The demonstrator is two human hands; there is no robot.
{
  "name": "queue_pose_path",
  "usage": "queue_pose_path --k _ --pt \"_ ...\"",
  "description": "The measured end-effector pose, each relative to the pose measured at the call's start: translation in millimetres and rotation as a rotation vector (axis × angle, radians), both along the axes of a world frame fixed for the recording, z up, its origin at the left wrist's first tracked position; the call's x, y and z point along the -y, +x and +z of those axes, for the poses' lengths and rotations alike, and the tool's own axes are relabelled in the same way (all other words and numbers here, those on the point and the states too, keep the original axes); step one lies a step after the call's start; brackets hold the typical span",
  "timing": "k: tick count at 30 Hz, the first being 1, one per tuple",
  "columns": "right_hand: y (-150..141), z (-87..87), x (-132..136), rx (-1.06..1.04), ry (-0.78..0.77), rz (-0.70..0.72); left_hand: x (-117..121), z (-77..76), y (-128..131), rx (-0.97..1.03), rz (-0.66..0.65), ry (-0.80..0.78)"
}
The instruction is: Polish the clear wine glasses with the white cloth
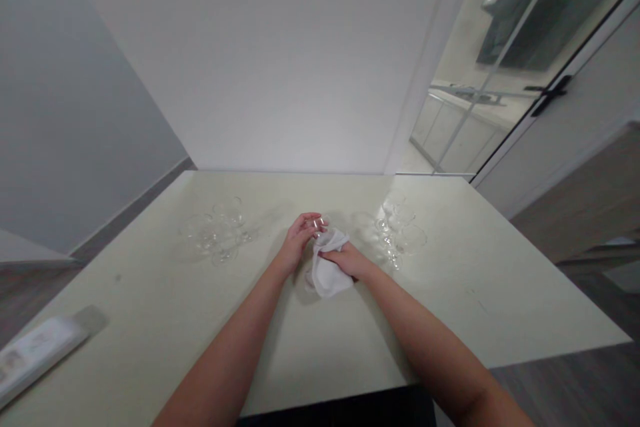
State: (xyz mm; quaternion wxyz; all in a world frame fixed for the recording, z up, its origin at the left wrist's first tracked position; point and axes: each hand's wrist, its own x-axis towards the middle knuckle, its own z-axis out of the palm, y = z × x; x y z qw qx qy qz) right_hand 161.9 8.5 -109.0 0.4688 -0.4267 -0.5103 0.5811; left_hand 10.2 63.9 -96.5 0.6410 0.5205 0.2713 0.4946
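Observation:
Near the middle of the table, my left hand [299, 237] is closed around a clear drinking glass [319, 222], its fingers on the far side of it. My right hand [346, 259] grips a white cloth [330, 277], which is bunched up against the glass and hangs down toward the tabletop. The cloth covers part of the glass, so its full shape is hidden. Both hands are close together, with the cloth and the glass between them.
Clear stemmed glasses [203, 230] stand in a group on the left of the pale table [165, 320]. Another group of clear glasses [410, 238] is on the right. A white box [40, 350] lies at the lower left edge. A white wall [280, 80] rises behind the table.

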Motion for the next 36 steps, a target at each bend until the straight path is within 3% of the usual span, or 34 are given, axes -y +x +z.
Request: queue_pose_path --k 10,16,22,25,29,32,36 --pt "1 -3.0 0 -0.016 -0.052 -0.033 3 1.8 1 0.011 -0.021 -0.003" --pt "-1 -1.4 0 -0.101 -0.108 -0.036 3 3.1 4 -0.044 0.124 0.015" --pt "-3 3.6 -7 -0.413 -0.263 -0.219 -10 7.7 -1 0.313 0.319 -0.223" --pt "-3 8.1 -9 -0.508 -0.274 -0.239 -13 12.2 -7 0.439 0.418 -0.237" --pt "-3 6.9 -8 -0.464 -0.274 -0.153 -5 14.1 -6 0.336 0.409 -0.025" --pt "-3 -0.9 -11 -0.402 -0.274 -0.176 8 9.8 0 0.118 0.335 0.235" --pt "-2 -11.2 -16 -0.333 -0.223 -0.196 17 -1.4 2 -0.157 0.341 0.613"
